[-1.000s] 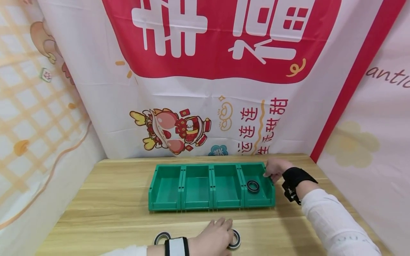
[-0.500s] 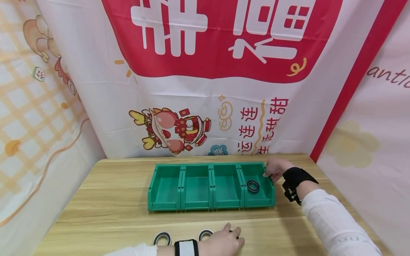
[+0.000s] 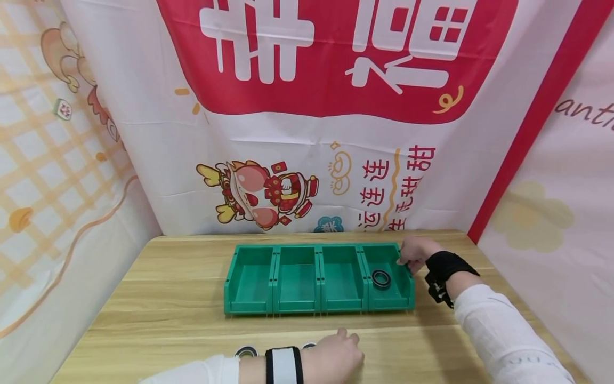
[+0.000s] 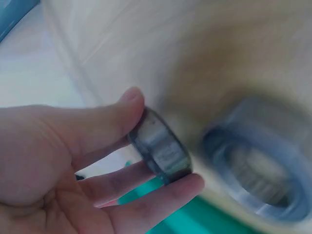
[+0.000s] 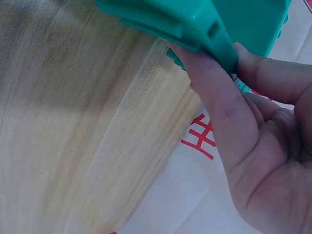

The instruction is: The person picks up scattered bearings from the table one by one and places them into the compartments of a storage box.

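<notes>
R fingers (image 5: 222,100) on grn bin edge (image 5: 223,48)

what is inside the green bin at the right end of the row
One dark ring-shaped bearing shows inside the right-end green bin, nearer its left wall. The right hand grips the bin's right wall, and whatever it covers there cannot be seen.

The bins (image 3: 320,280) are green. The held ring (image 4: 162,146) is silver-grey with dark edges. The bench (image 3: 163,298) has light brown wood grain. The back cloth (image 3: 326,96) is white with red print, the left cloth (image 3: 35,128) has orange checks, and the sleeves (image 3: 506,333) are white.
</notes>
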`<state>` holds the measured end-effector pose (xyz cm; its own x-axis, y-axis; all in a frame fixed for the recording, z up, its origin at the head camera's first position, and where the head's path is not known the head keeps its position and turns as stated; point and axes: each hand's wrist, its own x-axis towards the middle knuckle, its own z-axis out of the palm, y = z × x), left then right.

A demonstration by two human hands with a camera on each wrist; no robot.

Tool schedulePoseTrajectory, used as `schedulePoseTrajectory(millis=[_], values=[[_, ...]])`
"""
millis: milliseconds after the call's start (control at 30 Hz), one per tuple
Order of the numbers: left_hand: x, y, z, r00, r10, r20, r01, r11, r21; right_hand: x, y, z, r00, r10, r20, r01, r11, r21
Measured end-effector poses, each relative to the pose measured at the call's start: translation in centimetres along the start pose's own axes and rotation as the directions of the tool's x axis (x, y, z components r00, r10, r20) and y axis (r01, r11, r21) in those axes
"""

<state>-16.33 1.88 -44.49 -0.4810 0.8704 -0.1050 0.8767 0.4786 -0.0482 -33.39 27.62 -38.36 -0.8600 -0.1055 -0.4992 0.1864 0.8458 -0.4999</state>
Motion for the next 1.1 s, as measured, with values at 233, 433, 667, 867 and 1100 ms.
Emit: schedulePoseTrajectory(millis=[233, 433, 667, 867, 1100], values=[[0.1, -1.4, -5.5, 0.995, -0.084, -0.053, 0.074, 0.983, -0.167, -0.4, 0.0, -0.1, 1.0, -0.009, 0.0, 0.009, 1.0, -0.002], [1.4, -4.2, -9.3, 0.979, -0.166, -0.119, 0.135, 0.963, -0.232, -0.3, -0.1, -0.1, 1.0, 0.0, -0.012, 0.0, 1.0, -0.013], [3.3, -6.8, -10.5, 0.951, -0.289, -0.112, 0.244, 0.921, -0.305, -0.1, -0.2, 0.0, 1.0, 0.01, -0.016, -0.011, 0.999, -0.034], [5.3, -9.2, -9.4, 0.919, -0.383, -0.097, 0.352, 0.905, -0.238, 0.0, -0.1, -0.1, 1.0, 0.017, -0.016, -0.017, 1.0, -0.017], [7.5, -10.6, -6.6, 0.897, -0.43, -0.101, 0.419, 0.901, -0.112, 0.1, -0.1, 0.0, 1.0, 0.017, -0.011, -0.017, 1.0, -0.025]])
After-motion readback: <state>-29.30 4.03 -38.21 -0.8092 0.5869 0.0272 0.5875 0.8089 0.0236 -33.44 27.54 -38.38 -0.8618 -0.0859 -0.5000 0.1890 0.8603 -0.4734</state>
